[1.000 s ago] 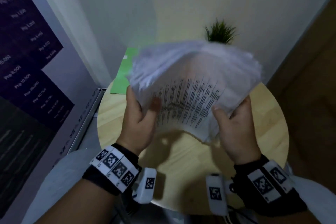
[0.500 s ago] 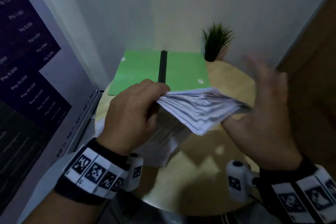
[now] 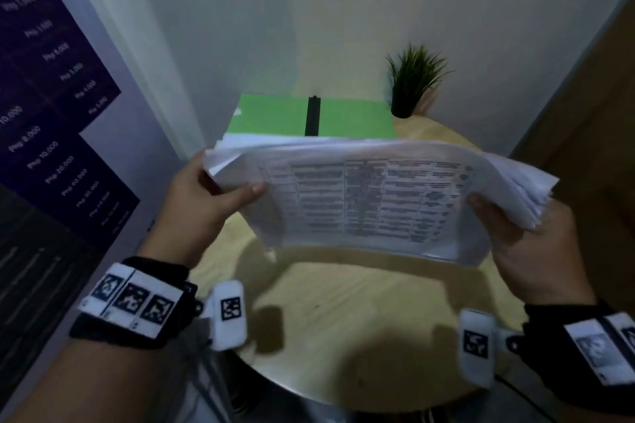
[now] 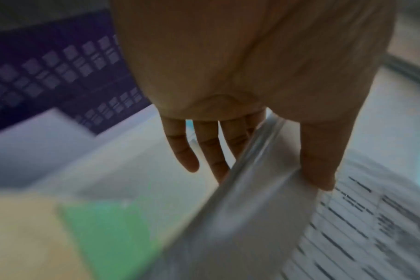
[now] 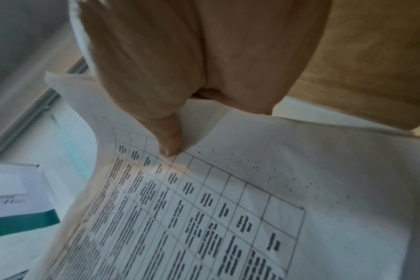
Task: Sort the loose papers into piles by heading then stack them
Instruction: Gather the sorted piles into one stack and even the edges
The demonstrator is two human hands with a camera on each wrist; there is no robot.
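A thick stack of white papers [image 3: 371, 199] with a printed table on top hangs above the round wooden table [image 3: 343, 326]. My left hand [image 3: 213, 196] grips the stack's left edge, thumb on top and fingers underneath. My right hand [image 3: 508, 227] grips its right edge the same way. In the left wrist view the thumb [image 4: 321, 161] presses the top sheet of the papers [image 4: 264, 217] and the fingers reach under it. The right wrist view shows the thumb [image 5: 170, 144] pressed on the printed table of the top sheet [image 5: 228, 217].
An open green folder [image 3: 275, 117] with a black spine lies at the table's far side. A small potted plant [image 3: 412, 82] stands at the back by the wall. A dark poster [image 3: 51, 113] covers the left wall. A wooden panel [image 3: 591, 148] is on the right.
One second ago both hands held the stack; then my right hand let go while the left held it on edge. Now my right hand grips it again and the stack lies flat.
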